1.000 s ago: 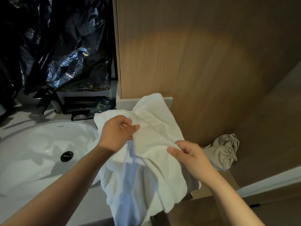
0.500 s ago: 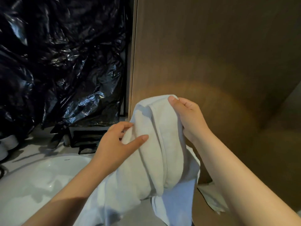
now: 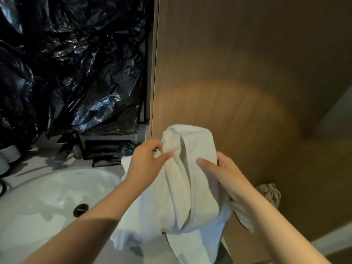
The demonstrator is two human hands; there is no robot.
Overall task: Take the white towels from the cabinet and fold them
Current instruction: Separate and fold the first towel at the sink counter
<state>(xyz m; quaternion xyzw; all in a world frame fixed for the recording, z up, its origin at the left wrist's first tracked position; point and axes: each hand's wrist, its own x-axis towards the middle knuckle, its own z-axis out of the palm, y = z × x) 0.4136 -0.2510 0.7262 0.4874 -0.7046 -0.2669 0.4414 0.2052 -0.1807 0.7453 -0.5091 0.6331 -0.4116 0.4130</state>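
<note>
Half a sec earlier the R hand (image 3: 222, 173) had been up at the top edge. It had since dropped to the bundle's right flank, thumb across the front and fingers curled round behind, gripping the white towel (image 3: 190, 187). The L hand (image 3: 148, 164) had shifted up and pinched a fold btwn thumb and fingertips, just under the towel's crest.

The towel was held in the air btwn the two grips. A humped double layer rose above both, the rest hung bunched below, and a loose tail trailed down under the R wrist. The sink (image 3: 47, 197) lay left of and below the L grip. The wood cabinet panel (image 3: 247, 73) stood behind the R grip, w/ a beige cloth bundle (image 3: 270, 193) just beyond the R forearm.

Judgement: the regrip looked like hunting for edges. The cloth was draped roughly in half but crumpled, so no clean fold yet. Next move prob. needs the hands to slide apart to find corners.
</note>
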